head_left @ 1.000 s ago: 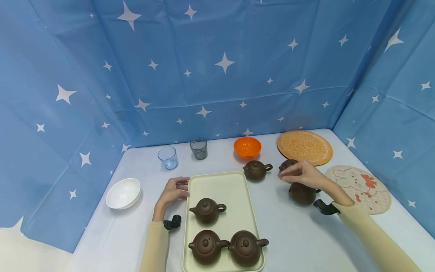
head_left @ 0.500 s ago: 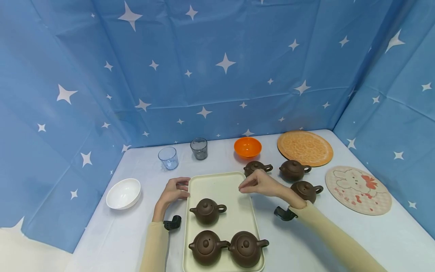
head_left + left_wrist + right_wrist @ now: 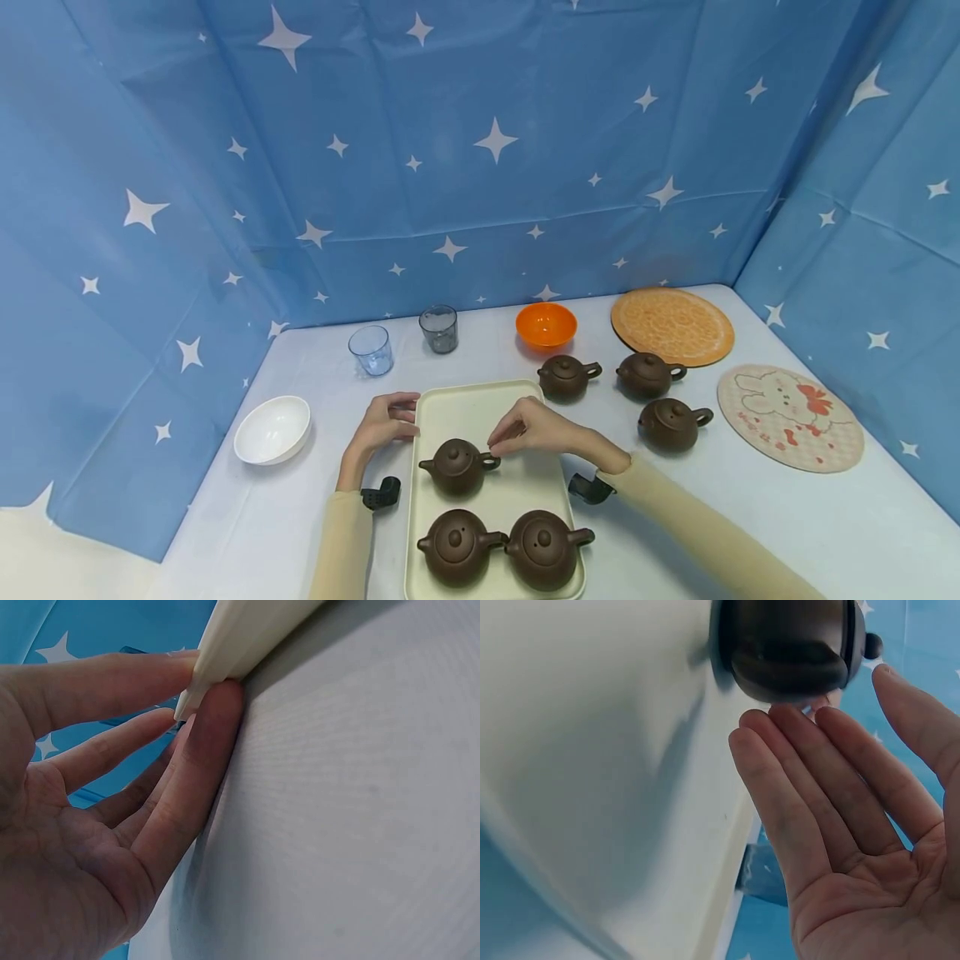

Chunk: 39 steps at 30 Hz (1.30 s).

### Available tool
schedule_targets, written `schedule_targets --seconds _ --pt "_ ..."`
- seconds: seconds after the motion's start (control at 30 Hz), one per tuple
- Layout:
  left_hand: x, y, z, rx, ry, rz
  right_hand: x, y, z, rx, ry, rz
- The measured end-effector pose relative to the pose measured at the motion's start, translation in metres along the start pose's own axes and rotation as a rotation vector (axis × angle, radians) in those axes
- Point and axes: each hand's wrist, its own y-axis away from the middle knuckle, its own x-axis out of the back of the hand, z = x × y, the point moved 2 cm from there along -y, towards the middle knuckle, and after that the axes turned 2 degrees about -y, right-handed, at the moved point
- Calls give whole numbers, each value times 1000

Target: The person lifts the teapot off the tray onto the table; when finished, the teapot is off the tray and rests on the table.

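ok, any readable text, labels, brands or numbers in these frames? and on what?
None: no words, brand marks or numbers show in any view.
The round pale placemat carries only a cartoon bunny with a red bow, no lettering.
The blue backdrop cloth bears white stars only.
The brown clay teapots, such as the one by the right hand, and the cream rectangular tray are unmarked as far as can be seen.
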Motion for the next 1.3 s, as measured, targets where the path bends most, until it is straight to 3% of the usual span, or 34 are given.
schedule_targets --seconds 0.17,0.47,0.67,1.3 --pt "-1 7 10 -6 -4 2 -10 -2 -2 -5 -24 -26" --pt "0 6 5 -9 -8 0 -18 -6 -4 -22 -25 -17" --pt "-2 13 16 -10 -9 -11 -21 -8 -4 -17 -10 16" --pt "-3 14 18 -2 -19 -2 -24 -9 -8 4 42 74"
